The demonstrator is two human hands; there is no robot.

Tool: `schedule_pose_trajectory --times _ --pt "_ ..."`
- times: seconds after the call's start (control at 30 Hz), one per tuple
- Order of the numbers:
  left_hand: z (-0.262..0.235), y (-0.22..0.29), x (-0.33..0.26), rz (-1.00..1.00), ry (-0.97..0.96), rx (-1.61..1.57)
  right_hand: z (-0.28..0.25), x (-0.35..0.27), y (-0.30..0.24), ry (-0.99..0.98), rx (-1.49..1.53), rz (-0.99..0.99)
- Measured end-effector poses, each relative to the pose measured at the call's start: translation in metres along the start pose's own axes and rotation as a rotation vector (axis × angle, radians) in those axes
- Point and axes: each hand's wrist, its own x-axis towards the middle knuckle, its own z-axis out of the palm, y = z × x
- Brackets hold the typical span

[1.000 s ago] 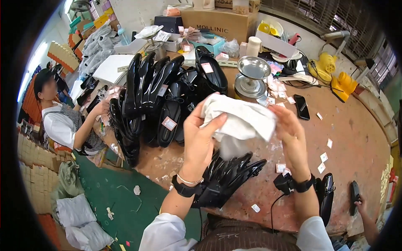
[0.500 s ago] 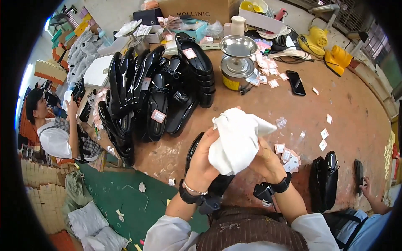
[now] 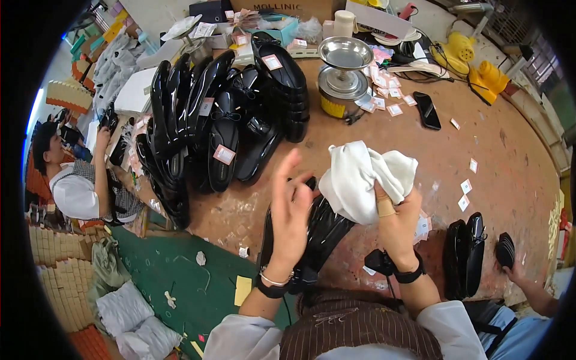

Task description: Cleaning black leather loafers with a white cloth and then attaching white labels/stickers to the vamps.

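Note:
A crumpled white cloth is bunched above the table's front part, with my right hand closed round its lower right side. A tan strip wraps that hand's thumb. My left hand is off the cloth, to its left, fingers apart and holding nothing. Below and between my hands lie glossy black shoes at the table's edge, partly hidden by my left hand and the cloth. Both wrists carry black straps with small devices.
Black shoes are heaped at the left, some with labels. A metal dish on a burner and a phone stand farther back. Another black pair sits at right, near a co-worker's hand at a dark striped object.
My left hand has let go of the cloth and moved left, opening. My right hand has carried the cloth slightly right, uncovering the shoes beneath. The co-worker's dark object has turned.

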Motion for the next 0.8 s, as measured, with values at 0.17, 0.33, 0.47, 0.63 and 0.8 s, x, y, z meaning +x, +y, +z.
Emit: schedule_pose_trajectory --times 0.17,0.33,0.47,0.63,0.8 --pt "0.004 -0.011 -0.015 -0.025 -0.374 0.135 0.009 -0.010 0.005 -0.082 -0.112 -0.027" --pt "-0.012 -0.014 -0.016 -0.294 -0.284 -0.372 0.014 -0.006 0.001 -0.263 -0.033 -0.103" --pt "-0.013 -0.009 -0.016 -0.259 -0.211 -0.429 0.002 0.020 0.002 -0.520 -0.065 -0.026" --pt "-0.042 -0.013 -0.028 0.312 0.058 1.196 -0.001 0.164 -0.016 -0.045 -0.538 -0.518" --pt "-0.077 -0.049 -0.069 0.008 -0.023 1.519 0.027 0.291 0.039 -0.080 -1.011 -0.671"
